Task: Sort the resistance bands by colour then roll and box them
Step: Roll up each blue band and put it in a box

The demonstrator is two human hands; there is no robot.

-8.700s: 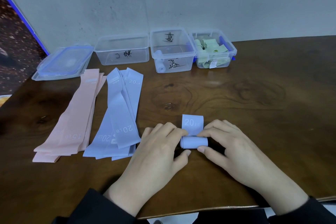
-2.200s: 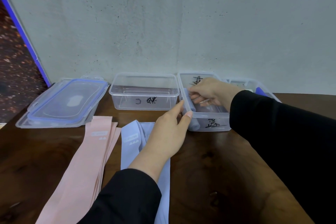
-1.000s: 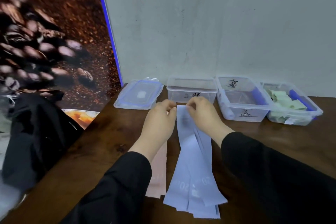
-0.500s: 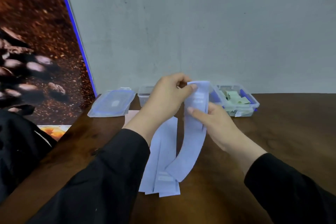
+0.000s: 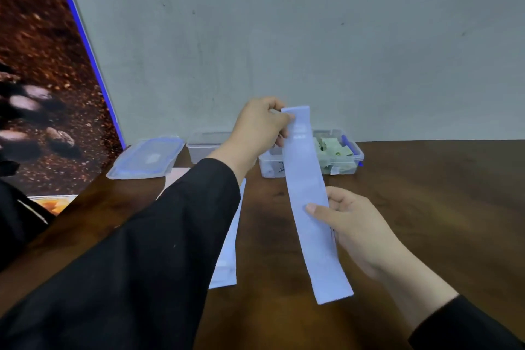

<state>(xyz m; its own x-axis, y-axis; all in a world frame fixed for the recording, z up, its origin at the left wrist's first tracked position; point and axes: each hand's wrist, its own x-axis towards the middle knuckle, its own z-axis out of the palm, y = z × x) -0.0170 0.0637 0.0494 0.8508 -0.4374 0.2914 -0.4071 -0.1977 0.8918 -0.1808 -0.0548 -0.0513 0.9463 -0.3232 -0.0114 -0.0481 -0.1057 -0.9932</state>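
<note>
Holding one blue band (image 5: 311,207) up off the table (image 5: 426,193), left hand (image 5: 260,128) pinching the top end, right hand (image 5: 352,221) pinching mid-length, probably straightening it for rolling toward the boxes (image 5: 341,162).

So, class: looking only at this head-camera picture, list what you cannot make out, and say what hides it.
- Pink bands: only a corner shows; the left sleeve covers the rest.
- Blue pile on the table: count unknowable, mostly behind that sleeve.
- Middle box: its marker label and contents are hidden by the held blue band and left hand.
- Print on the held band: blurred.
- Right hand: fingers are behind the band.
</note>
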